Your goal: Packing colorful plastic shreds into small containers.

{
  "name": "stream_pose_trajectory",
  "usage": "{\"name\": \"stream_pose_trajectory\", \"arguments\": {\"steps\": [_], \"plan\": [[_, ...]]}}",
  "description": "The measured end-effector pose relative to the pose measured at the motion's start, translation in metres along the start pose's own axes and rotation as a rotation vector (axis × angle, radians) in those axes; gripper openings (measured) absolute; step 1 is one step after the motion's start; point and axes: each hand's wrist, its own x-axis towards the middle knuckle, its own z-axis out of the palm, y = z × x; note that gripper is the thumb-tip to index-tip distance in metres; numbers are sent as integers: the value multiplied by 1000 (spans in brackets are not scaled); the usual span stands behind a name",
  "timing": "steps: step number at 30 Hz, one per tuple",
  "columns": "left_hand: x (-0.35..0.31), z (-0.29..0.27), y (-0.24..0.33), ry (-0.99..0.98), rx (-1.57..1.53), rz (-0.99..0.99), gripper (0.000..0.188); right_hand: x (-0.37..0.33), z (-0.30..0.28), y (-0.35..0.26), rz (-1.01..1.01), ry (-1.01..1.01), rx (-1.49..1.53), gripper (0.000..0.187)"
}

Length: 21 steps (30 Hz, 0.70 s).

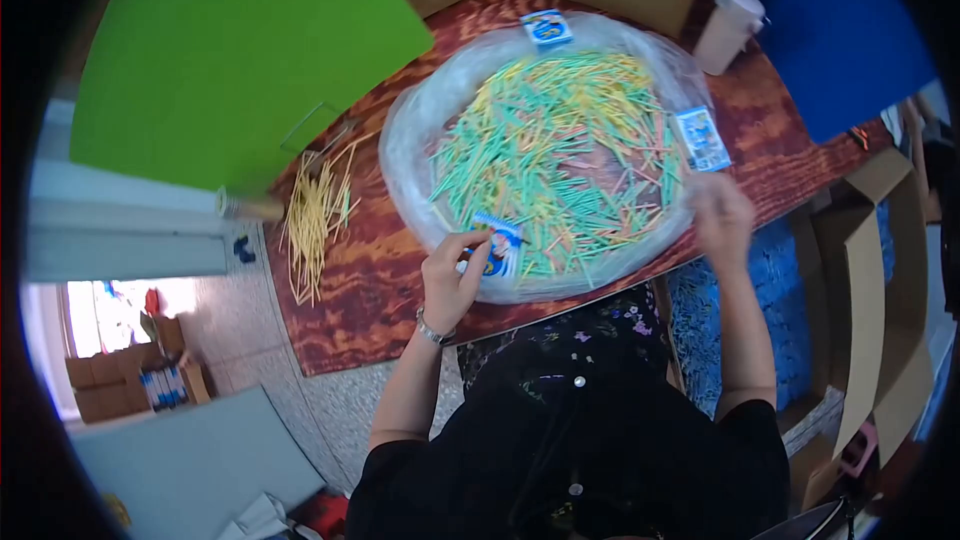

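Observation:
A broad round heap of thin pastel sticks (pixel 540 140), green, yellow and pink, lies inside a ring of clear plastic sheeting (pixel 410 160). At the ring's near left edge, my left hand (pixel 452 275) pinches the side of a small blue-and-white packet (pixel 504 252) between thumb and fingers. My right hand (pixel 722 218) is over the right edge of the plastic, its fingers smeared by motion; whether anything is in them cannot be made out. Just above it, a second printed packet (pixel 702 138) rests on the right rim. Another such packet (pixel 547 28) lies on the far rim.
Loose pale-yellow sticks (pixel 318 225) lie on the red-brown table (pixel 375 310) at left. A pale lidded bottle (pixel 728 28) stands at the back right. Green (pixel 250 50) and blue (pixel 830 30) panels flank the table; an open cardboard box (pixel 865 280) is at right, beside blue material (pixel 745 290).

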Motion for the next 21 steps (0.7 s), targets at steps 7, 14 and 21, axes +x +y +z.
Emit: {"name": "stream_pose_trajectory", "arguments": {"steps": [7,14,21], "plan": [[-21,-17,-51,63,207,95,28,45,169,-38,-509,-406,-564,19],[-28,-10,-56,112,191,132,35,45,201,-14,-555,-412,-757,18],[-13,-24,-32,285,336,182,50,31,186,-48,-567,-434,-920,41]]}}
